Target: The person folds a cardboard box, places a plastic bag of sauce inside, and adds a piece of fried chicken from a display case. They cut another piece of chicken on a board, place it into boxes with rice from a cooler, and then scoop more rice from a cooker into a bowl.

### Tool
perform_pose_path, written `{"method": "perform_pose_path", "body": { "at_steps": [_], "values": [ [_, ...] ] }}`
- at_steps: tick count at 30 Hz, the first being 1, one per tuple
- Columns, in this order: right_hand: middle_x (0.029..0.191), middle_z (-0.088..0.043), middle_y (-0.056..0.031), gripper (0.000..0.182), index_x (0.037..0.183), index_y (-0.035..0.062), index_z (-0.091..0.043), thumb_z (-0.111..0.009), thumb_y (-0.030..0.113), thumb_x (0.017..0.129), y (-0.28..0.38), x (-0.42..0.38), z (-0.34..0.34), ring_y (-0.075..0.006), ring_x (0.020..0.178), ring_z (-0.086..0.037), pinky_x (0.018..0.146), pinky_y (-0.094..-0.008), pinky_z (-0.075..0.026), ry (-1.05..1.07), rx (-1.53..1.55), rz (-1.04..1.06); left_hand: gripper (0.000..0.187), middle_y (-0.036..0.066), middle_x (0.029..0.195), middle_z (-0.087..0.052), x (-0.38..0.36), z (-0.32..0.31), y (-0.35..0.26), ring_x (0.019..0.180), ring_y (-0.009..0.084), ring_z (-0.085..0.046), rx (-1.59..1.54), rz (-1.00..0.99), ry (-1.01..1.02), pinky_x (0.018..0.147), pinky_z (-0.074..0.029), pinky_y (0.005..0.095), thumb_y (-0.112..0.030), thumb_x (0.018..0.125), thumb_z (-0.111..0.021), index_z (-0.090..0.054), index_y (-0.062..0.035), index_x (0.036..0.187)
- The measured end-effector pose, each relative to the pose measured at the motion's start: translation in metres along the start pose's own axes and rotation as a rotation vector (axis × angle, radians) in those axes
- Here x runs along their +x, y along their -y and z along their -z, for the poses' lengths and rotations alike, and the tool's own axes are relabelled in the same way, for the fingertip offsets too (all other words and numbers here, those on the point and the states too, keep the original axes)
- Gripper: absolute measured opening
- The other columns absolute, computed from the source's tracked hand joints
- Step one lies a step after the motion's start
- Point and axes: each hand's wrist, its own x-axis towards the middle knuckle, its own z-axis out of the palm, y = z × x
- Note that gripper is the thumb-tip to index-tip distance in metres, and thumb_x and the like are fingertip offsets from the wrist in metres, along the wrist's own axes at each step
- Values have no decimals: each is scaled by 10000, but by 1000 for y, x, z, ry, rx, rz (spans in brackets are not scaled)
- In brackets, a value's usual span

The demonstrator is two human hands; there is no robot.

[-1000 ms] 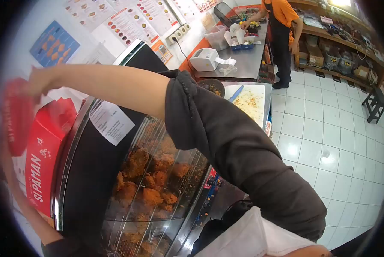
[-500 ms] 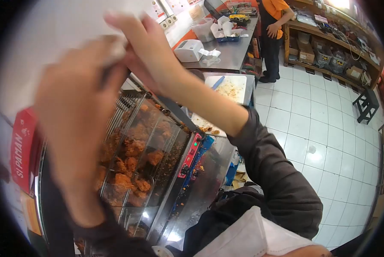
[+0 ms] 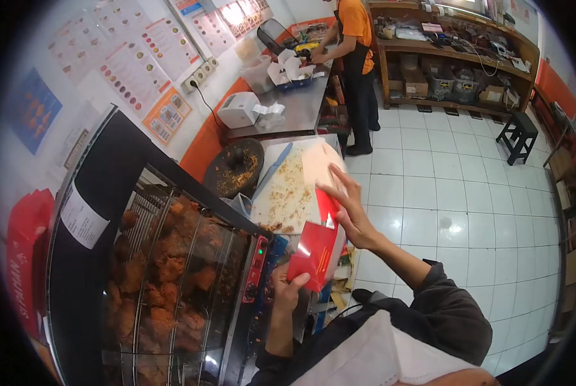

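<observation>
A red and white folded paper box (image 3: 311, 252) is held between both hands in front of the body. My left hand (image 3: 288, 289) grips its lower red end, thumb on top. My right hand (image 3: 352, 212) is at the upper part, fingers spread against the pale open flap. Beyond the box lies a white cutting board (image 3: 281, 186) covered with crumbs, with a blue knife (image 3: 276, 168) along its left side. To the left, a glass display cabinet (image 3: 257, 257) holds several pieces of fried chicken (image 3: 165, 293).
A stone mortar (image 3: 234, 168) sits beyond the cabinet, near a white printer (image 3: 239, 110) on a steel counter (image 3: 301, 106). A person in orange (image 3: 355, 45) stands at that counter. Red boxes (image 3: 25, 257) are at far left; a black stool (image 3: 518, 136) is right.
Both hands came down from the upper left to the front of the body and now hold the red and white box. The view shifted, and the other person now reaches over the counter.
</observation>
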Motion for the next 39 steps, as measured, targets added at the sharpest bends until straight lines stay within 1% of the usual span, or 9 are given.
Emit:
{"method": "perform_pose_path", "body": {
  "at_steps": [5, 10, 13, 16, 24, 29, 34, 36, 39],
  "values": [
    [1041, -422, -96, 241, 918, 109, -668, -726, 282, 761, -45, -71, -10, -260, 1068, -358, 956, -374, -277, 348, 352, -400, 274, 8, 870, -649, -40, 39, 69, 754, 55, -578, 1, 521, 4, 705, -458, 220, -222, 912, -543, -651, 21, 979],
    [949, -463, -86, 197, 848, 105, -680, -707, 271, 745, -22, -127, -30, -288, 970, -444, 825, -407, -359, 902, 69, -97, 360, 8, 883, -647, -114, 35, 121, 754, 41, -565, 26, 705, 350, 694, -450, 204, -294, 949, -495, -633, 27, 1037],
    [904, -482, -98, 181, 839, 88, -676, -692, 238, 740, -16, -129, -39, -282, 884, -484, 781, -379, -393, 624, 149, -120, 335, -12, 863, -640, -127, 24, 101, 751, 31, -555, -35, 637, 90, 651, -446, 211, -287, 952, -494, -639, 12, 991],
    [851, -463, -90, 142, 876, 89, -659, -689, 176, 769, 1, -118, -32, -229, 827, -498, 709, -340, -422, 1070, 355, -212, 250, 19, 818, -658, -150, 27, 130, 689, 113, -591, -85, 766, 16, 631, -459, 256, -281, 904, -569, -670, -52, 916],
    [955, -460, -66, 319, 1047, 78, -532, -688, 73, 769, 29, -123, -34, -224, 890, -502, 790, -317, -443, 525, 398, -206, 203, 62, 745, -649, -124, -2, 70, 580, 181, -581, 980, -329, -27, 558, -442, 261, -251, 869, -595, -639, -53, 883],
    [1155, -432, -77, 521, 1234, 72, -326, -626, 105, 809, 0, -139, -53, -195, 1108, -450, 780, -283, -478, 409, 904, -949, 308, 118, 954, -642, -102, 0, 50, 877, 269, -594, 1129, -132, 241, 817, -423, 352, -319, 814, -627, -648, -68, 990],
    [1197, -428, -45, 529, 1281, 102, -322, -570, 69, 814, 18, -95, -18, -153, 1118, -429, 885, -299, -412, 556, 980, -912, 608, 163, 1318, -466, -104, 63, 8, 1229, 264, -443, 1436, -62, -540, 1023, -300, 371, -297, 840, -598, -385, -27, 1341],
    [1221, -421, -34, 609, 1346, 109, -304, -593, 95, 809, 7, -96, -15, -164, 1120, -433, 931, -292, -378, 629, 1089, -945, 630, 131, 1311, -469, -132, 106, 53, 1220, 257, -447, 59, 563, -357, 1015, -330, 381, -241, 851, -602, -317, -18, 1366],
    [1226, -417, -50, 600, 1330, 83, -332, -617, 125, 804, 1, -93, -23, -173, 1094, -449, 935, -309, -375, 615, 1003, -939, 644, 132, 1274, -485, -170, 95, 72, 1171, 223, -484, -651, 560, -250, 985, -390, 358, -213, 836, -637, -317, 3, 1352]
  ]
}}
